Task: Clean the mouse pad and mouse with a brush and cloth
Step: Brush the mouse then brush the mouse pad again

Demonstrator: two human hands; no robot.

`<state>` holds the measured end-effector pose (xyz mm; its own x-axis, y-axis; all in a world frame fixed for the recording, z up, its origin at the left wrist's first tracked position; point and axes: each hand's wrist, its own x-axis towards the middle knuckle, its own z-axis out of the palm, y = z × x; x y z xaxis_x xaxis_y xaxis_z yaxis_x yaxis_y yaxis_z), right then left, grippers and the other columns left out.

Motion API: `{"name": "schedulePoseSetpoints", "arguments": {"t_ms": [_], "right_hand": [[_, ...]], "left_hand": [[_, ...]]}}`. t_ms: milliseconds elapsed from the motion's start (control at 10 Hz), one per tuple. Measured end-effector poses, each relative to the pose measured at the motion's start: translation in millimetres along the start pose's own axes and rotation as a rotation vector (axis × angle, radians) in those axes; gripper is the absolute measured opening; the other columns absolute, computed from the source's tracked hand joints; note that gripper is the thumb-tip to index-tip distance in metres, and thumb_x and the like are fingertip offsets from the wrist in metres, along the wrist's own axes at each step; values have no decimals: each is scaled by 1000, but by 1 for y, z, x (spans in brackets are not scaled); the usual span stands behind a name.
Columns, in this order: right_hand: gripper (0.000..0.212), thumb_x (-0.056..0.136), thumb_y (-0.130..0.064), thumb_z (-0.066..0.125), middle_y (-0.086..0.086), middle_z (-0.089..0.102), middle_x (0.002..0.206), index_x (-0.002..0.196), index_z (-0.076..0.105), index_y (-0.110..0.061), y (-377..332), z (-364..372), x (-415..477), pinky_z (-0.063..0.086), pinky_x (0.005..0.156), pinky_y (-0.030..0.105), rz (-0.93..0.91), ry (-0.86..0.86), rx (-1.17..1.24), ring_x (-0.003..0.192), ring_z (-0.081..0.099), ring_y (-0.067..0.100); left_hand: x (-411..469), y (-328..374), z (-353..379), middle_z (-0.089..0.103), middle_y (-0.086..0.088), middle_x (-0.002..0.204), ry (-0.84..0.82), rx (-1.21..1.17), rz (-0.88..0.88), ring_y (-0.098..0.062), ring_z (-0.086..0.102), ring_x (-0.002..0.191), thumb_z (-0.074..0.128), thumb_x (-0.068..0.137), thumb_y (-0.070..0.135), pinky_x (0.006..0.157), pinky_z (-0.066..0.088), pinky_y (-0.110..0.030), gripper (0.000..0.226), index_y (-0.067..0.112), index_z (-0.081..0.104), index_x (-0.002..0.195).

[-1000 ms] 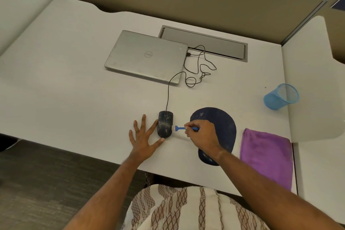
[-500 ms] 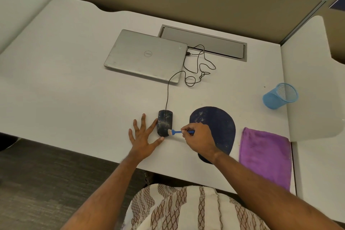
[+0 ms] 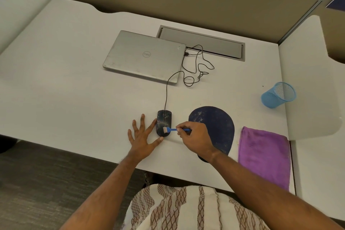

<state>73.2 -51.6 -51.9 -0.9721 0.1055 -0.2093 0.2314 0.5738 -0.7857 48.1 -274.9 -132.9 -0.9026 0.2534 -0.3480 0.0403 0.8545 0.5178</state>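
Mouse (image 3: 164, 120) sits on the bench (image 3: 74, 89) just left of the mouse pad (image 3: 218, 127), its dark shell speckled with pale marks. The brush (image 3: 172, 129) bristles now lie on its near half, where a second ago they were off its right side, so dusting the mouse looks under way. The right hand (image 3: 196, 140) pinches the blue handle in its fingers. The left hand (image 3: 142, 136) lies flat, fingers spread and released, forefinger and thumb bracing the mouse's left side and near end. The purple cloth (image 3: 265, 155) lies right of the dusty pad. Farther off are a shut laptop (image 3: 145, 56) and a blue mesh cup (image 3: 278, 95).
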Motion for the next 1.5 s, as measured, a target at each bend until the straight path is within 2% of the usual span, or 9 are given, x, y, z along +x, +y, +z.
{"name": "schedulePoseSetpoints", "arguments": {"t_ms": [100,200,400,500,700,1000,1300,1500], "right_hand": [[17,91,-24,67,-6,72,92,104,74,-16,-3,4,4,49,72,6,5,-17,-56,77,66,9],[17,91,-23,67,-4,72,94,104,74,-15,0,2,5,46,70,3,29,3,-77,77,65,9],[17,90,-19,69,-2,73,96,104,74,-12,16,-10,4,47,72,5,79,67,-80,77,65,9],[16,89,-17,70,-2,74,91,103,75,-12,15,-15,7,53,74,12,101,89,-22,76,68,11],[8,88,-12,70,-1,73,76,95,74,-9,-9,-12,24,58,64,18,191,35,181,65,71,9],[7,85,-10,73,2,73,73,90,76,-8,3,-14,38,62,67,29,319,40,122,63,72,12],[7,85,-12,72,7,74,74,89,74,-6,-10,-17,55,62,67,33,277,65,202,63,73,16],[7,86,-12,72,4,73,75,89,75,-7,-14,-10,65,62,66,29,292,24,103,63,72,14]], "left_hand": [[0,-1,0,-34,18,155,-4,7,-4,-19,-37,142,39,79,79,113,-18,-54,83,54,5,150],[0,-1,0,-34,18,155,-1,10,-1,-20,-37,142,39,79,79,113,-18,-54,83,54,4,150],[1,-1,0,-33,18,155,-2,-2,0,-19,-36,142,40,79,78,113,-18,-54,83,54,5,150],[1,-1,0,-33,18,156,-7,-2,-1,-19,-37,142,40,79,78,113,-18,-54,84,54,5,150],[0,1,-2,-33,17,156,-14,2,0,-20,-37,142,40,79,78,113,-18,-53,83,54,5,150],[0,0,-1,-33,18,155,-10,-1,3,-19,-37,141,44,81,76,113,-19,-53,83,53,5,150],[2,-2,1,-36,19,154,-12,8,-3,-19,-38,141,48,84,73,113,-19,-53,81,54,3,150],[3,-3,2,-36,19,154,-7,4,4,-19,-38,141,48,84,72,112,-20,-53,81,55,3,149]]}}
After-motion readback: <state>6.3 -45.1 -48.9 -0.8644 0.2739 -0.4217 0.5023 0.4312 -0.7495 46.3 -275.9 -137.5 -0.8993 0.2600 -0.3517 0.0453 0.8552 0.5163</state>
